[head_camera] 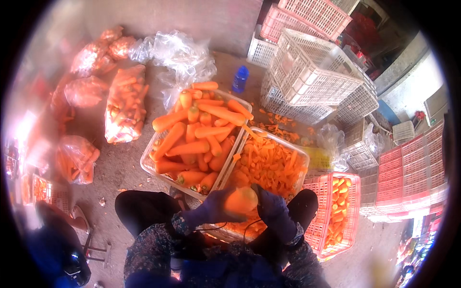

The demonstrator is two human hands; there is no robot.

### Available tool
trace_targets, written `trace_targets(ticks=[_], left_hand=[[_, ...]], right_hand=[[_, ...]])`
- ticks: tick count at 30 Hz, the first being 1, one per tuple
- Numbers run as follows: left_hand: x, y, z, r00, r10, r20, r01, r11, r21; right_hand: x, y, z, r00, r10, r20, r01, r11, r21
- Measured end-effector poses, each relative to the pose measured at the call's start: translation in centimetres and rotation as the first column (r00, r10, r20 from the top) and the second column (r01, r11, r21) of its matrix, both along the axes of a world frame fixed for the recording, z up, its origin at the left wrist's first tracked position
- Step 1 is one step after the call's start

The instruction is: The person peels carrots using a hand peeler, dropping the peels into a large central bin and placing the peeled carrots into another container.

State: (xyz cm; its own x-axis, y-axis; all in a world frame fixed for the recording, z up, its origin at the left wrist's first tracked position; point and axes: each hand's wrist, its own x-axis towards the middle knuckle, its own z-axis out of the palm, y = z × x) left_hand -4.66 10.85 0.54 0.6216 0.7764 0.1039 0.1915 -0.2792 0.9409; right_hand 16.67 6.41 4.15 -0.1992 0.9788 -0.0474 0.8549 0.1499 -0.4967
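Observation:
My left hand (216, 207), in a dark purple glove, is closed around a thick carrot (241, 200) whose blunt end points up at the camera. My right hand (270, 206), gloved too, is at the carrot's right side; its fingers are dark and blurred, and whether it holds a tool is hidden. Beneath both hands lies a pale crate (306, 158) heaped with orange peelings and carrot pieces (268, 165). To its left, touching it, stands another pale crate (147, 163) piled with whole carrots (191, 147).
A red crate (354, 212) of carrots stands right of my knee. Stacked empty crates (309, 68) rise at the upper right, near a blue bottle (240, 78). Bags of carrots (126, 104) and clear plastic (180, 54) lie at the upper left. Another person's leg (61, 216) shows at lower left.

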Motion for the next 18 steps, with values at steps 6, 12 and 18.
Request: trace_targets(ticks=[6, 12, 18], left_hand=[[-0.2, 0.7, 0.7, 0.990, -0.050, -0.129, 0.076, 0.977, 0.201], [0.2, -0.8, 3.0, 0.998, -0.054, 0.041, 0.040, 0.956, 0.290], [-0.7, -0.4, 2.7, 0.995, 0.008, 0.103, -0.024, 0.987, 0.160]], right_hand=[[1.4, -1.5, -4.8, 0.981, -0.077, 0.181, 0.082, 0.996, -0.023], [4.9, -2.5, -8.0, 0.975, -0.205, 0.079, 0.204, 0.979, 0.025], [1.7, -1.3, -1.5, 0.980, -0.188, -0.059, 0.188, 0.982, -0.007]])
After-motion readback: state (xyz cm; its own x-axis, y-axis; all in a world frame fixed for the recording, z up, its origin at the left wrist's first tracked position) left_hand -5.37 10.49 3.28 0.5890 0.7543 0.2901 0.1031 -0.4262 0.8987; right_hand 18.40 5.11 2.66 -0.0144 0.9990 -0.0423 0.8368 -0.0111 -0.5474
